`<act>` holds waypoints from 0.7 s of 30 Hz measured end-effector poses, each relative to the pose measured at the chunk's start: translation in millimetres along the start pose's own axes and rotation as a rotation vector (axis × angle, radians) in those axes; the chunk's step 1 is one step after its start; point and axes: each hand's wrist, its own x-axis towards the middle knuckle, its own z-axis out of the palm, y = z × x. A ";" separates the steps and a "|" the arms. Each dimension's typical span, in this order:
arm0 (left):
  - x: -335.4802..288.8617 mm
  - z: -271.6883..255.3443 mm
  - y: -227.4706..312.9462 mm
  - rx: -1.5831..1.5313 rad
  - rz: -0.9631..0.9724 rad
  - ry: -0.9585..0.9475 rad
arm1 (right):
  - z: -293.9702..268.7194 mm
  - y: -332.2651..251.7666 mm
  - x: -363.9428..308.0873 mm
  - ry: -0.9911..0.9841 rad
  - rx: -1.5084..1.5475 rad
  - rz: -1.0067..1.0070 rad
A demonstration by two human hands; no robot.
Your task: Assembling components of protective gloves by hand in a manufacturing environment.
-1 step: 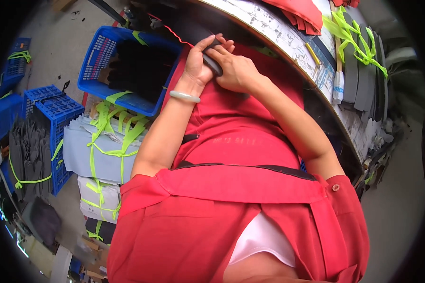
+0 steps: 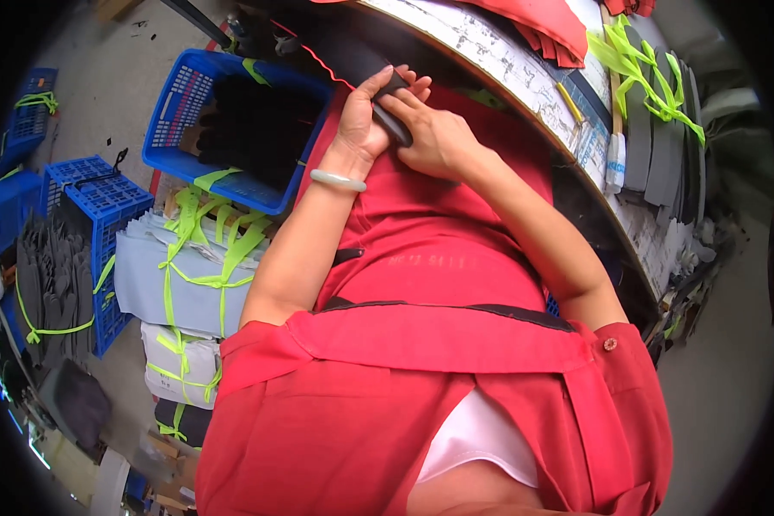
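Observation:
Above my red-clothed lap, at the upper middle, my two hands are together around a dark strip-like piece with a rounded end (image 2: 393, 126). My left hand (image 2: 361, 119), below a pale bangle (image 2: 338, 181), cups it from the left, fingers curled behind it. My right hand (image 2: 439, 136) lies over it from the right, its fingers bent and pressed against the piece. Much of the piece is hidden by my fingers, so its exact kind does not show.
A blue crate (image 2: 294, 202) with dark pieces stands left of my hands. Nearer lie grey sheets (image 2: 142, 271) tied with yellow-green strips. A marked white worktop (image 2: 482, 64) curves along the right, bearing red cloth (image 2: 546, 30), a yellow pen (image 2: 569, 101) and tied grey bundles (image 2: 641, 163).
Both hands and the dark piece have shifted very slightly to the right. The grip looks the same.

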 end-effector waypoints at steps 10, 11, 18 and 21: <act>7.6 -8.8 7.0 -0.067 0.041 -0.017 | 6.4 -5.4 17.8 -0.054 -0.048 0.024; 3.7 -7.8 7.4 -0.074 0.000 -0.025 | 6.9 -4.4 -1.1 0.025 -0.020 -0.043; 2.5 -2.5 7.0 -0.035 0.008 -0.082 | -9.7 -4.7 15.7 -0.077 0.025 0.049; -9.1 10.1 2.6 -0.064 -0.034 0.015 | -6.9 2.6 -7.4 -0.033 0.065 -0.025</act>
